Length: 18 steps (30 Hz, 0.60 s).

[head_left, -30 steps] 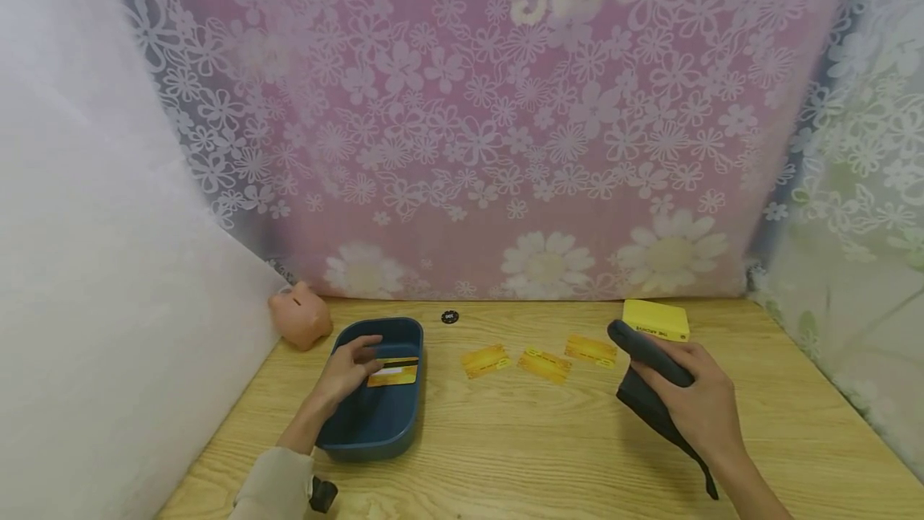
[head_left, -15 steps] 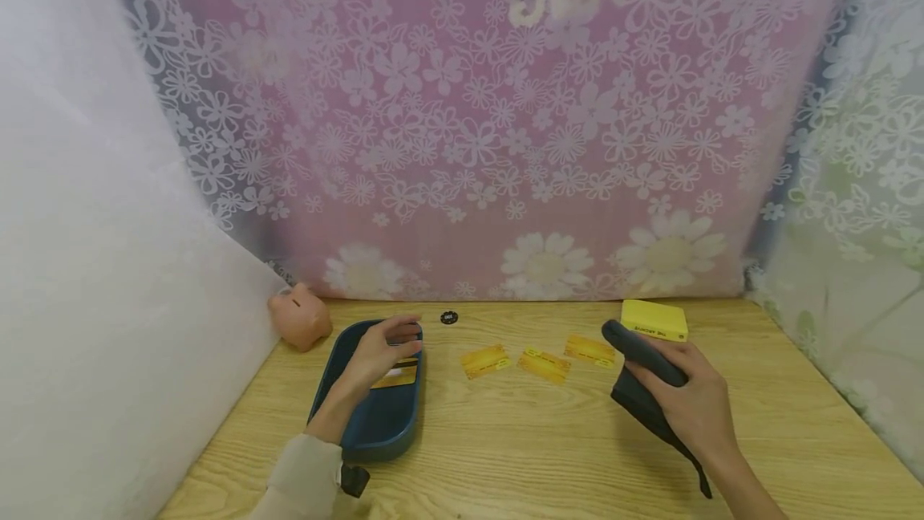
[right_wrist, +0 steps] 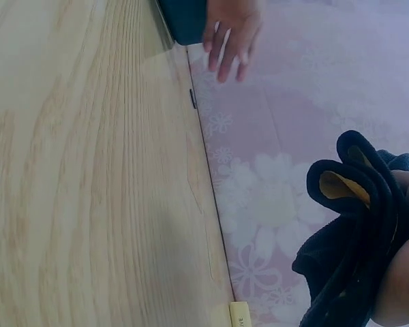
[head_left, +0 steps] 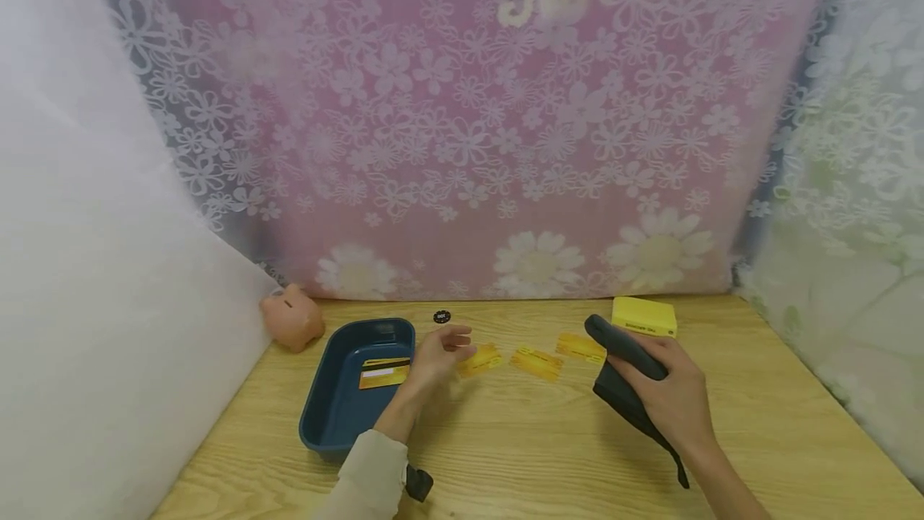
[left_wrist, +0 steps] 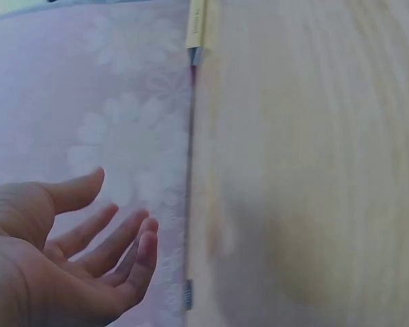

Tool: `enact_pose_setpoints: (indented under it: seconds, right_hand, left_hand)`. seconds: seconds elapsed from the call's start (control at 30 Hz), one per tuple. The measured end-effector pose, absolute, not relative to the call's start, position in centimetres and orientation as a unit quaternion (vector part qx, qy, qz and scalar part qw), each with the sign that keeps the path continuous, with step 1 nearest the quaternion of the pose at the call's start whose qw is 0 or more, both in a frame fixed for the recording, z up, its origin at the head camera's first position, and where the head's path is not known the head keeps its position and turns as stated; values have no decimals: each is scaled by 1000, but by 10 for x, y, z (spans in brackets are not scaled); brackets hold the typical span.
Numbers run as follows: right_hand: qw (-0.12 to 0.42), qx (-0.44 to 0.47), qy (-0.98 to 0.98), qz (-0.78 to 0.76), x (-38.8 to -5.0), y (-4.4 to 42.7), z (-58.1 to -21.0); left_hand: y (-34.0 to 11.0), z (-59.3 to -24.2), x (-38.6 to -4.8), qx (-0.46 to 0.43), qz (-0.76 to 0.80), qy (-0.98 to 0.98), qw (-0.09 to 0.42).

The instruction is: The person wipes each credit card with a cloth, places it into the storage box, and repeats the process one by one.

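Note:
My left hand (head_left: 433,359) hovers just right of the blue bin (head_left: 342,416), fingers loosely bent and nothing between them; the left wrist view shows the same hand (left_wrist: 82,266) bare-palmed. Its fingertips lie close to the leftmost orange-yellow card (head_left: 484,359) on the table. Two similar cards, a middle card (head_left: 536,363) and a right card (head_left: 576,346), lie beyond it. Orange-yellow cards (head_left: 382,376) with a dark stripe showing rest inside the bin. My right hand (head_left: 674,392) grips a folded dark cloth (head_left: 621,393), its folds with a yellowish inside (right_wrist: 344,185) visible in the right wrist view.
A pink piggy bank (head_left: 292,318) stands left of the bin. Behind the cards lies a black poker chip (head_left: 442,316). The yellow box (head_left: 644,315) sits at the back, just beyond the right hand. A floral curtain (head_left: 462,143) hangs behind the table.
My left hand has moved right, out of the bin and over its right side to the leftmost table card. The right hand keeps its grip on the cloth, nearly still; the view has shifted slightly.

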State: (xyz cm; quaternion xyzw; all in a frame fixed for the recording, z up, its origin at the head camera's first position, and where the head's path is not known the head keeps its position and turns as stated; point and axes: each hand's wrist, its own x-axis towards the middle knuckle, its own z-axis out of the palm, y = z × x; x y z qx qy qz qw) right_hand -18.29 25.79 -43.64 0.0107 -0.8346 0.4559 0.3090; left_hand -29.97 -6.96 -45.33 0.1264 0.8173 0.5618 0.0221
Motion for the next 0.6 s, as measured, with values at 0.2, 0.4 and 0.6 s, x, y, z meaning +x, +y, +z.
enact_pose_setpoints:
  seconds: [0.2,0.4,0.6]
  right_hand:
    - [308,17,-833,459,-186,254,-436]
    - [299,12,-834,465,-187,252,-435]
    - [291,10,-838,461,-186,250,-437]
  left_hand:
    - [-59,-477,-303,83,557,826,-15]
    - [-47,-492,-305,45,539,840,-31]
    - [-41,-500,-308,3,494,867,-65]
